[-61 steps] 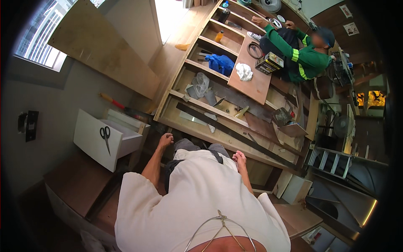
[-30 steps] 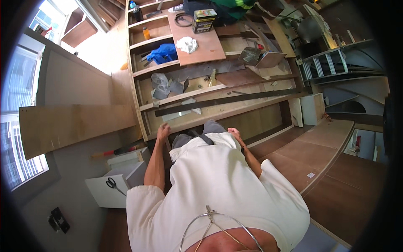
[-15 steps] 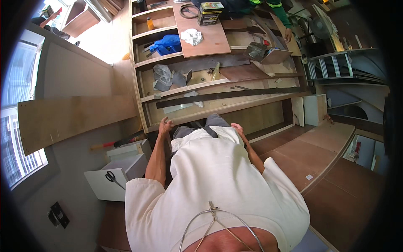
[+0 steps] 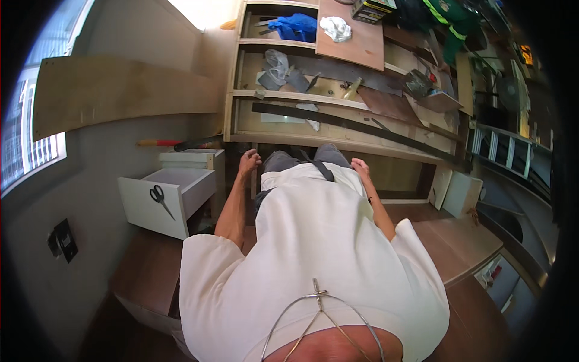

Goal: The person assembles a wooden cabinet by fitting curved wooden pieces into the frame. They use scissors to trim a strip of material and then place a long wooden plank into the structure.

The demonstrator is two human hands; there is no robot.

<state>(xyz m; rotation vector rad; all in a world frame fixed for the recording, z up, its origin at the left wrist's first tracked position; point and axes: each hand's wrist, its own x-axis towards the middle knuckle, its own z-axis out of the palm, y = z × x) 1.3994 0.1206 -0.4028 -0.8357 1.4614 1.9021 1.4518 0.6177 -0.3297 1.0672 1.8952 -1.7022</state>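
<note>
My left hand [image 4: 249,161] is beside my left thigh, its fingers loosely bent and apart, with nothing visible in it. On the other side of my lap, my right hand [image 4: 360,167] hangs by my right thigh, likewise loosely bent with nothing seen in it. Neither hand touches any tool. Nearest to the left hand is a white drawer unit [image 4: 199,175] with a pulled-out drawer; black scissors [image 4: 160,199] show against its front. Ahead of my knees lies a wooden frame [image 4: 362,111] divided into compartments, with a long dark strip [image 4: 338,125] slanting across it.
The frame holds a blue plastic bag [image 4: 295,27], a clear bag [image 4: 276,67], a bottle [image 4: 353,88] and board scraps. A white crumpled cloth [image 4: 336,29] rests on a loose panel [image 4: 362,51]. Another person's green sleeve [image 4: 455,36] shows far right. A wide board [image 4: 120,95] juts out at left.
My view has shifted, so the frame sits higher and further right, and more of the drawer unit shows. Both hands remain beside my thighs. The other person's hand is no longer visible.
</note>
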